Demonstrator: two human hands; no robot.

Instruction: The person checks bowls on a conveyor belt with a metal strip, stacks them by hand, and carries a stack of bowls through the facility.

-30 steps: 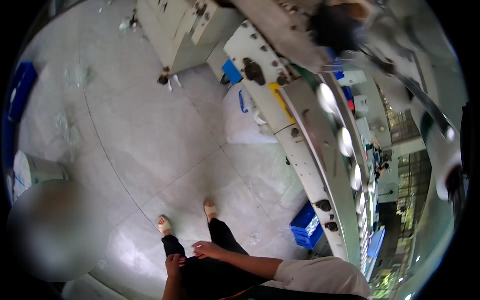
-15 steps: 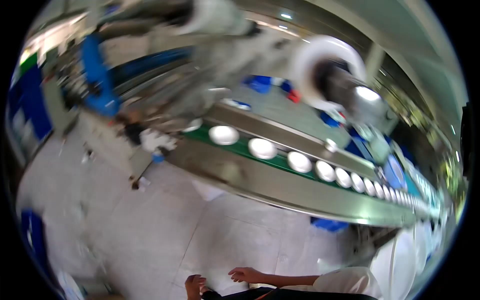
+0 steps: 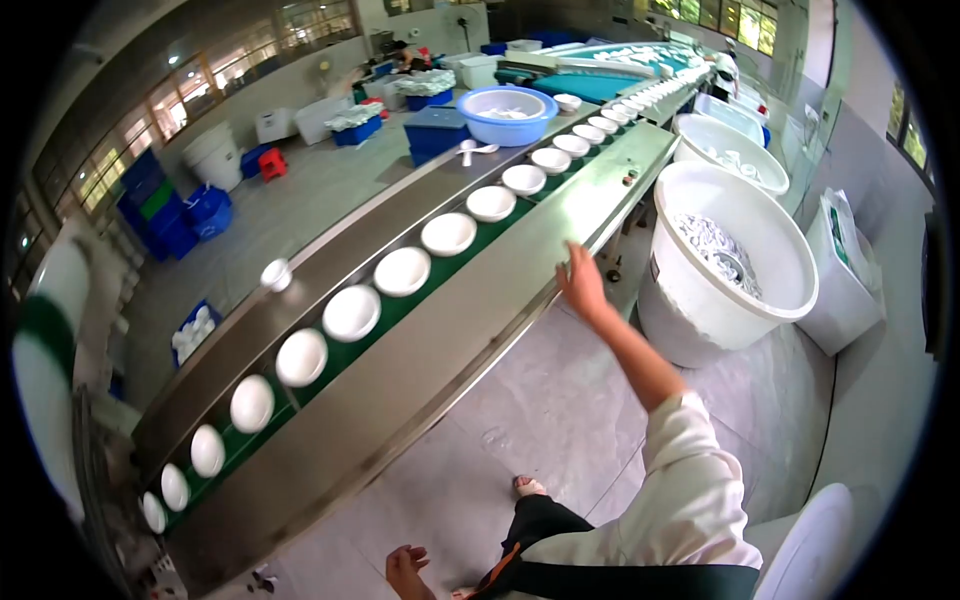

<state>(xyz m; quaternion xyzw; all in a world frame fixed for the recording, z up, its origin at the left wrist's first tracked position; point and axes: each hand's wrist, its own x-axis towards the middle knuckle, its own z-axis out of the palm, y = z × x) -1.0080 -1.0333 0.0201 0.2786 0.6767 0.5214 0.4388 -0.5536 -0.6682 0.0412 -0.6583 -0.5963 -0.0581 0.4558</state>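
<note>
My right hand [image 3: 581,283] is stretched forward at the outer edge of the steel conveyor frame [image 3: 455,335], fingers extended and nothing in them. Whether the fingertips touch the metal I cannot tell. My left hand [image 3: 405,568] hangs low by my body at the bottom of the view, its fingers loosely bent and apart, holding nothing visible. A row of white bowls [image 3: 352,313] sits on the green belt [image 3: 378,318], running from lower left to the far upper right. A small white cup [image 3: 277,275] stands on the far steel ledge.
Right of the conveyor stands a large white tub [image 3: 672,290] with many small white and grey pieces inside; another white tub [image 3: 785,180] is behind it. A blue basin [image 3: 506,118] and white spoons [image 3: 478,149] are across the belt. A person [image 3: 727,72] is far off.
The view has swung right along the conveyor, bringing the tubs into view. My right arm has moved out from my body toward the conveyor's edge. My left hand stays low.
</note>
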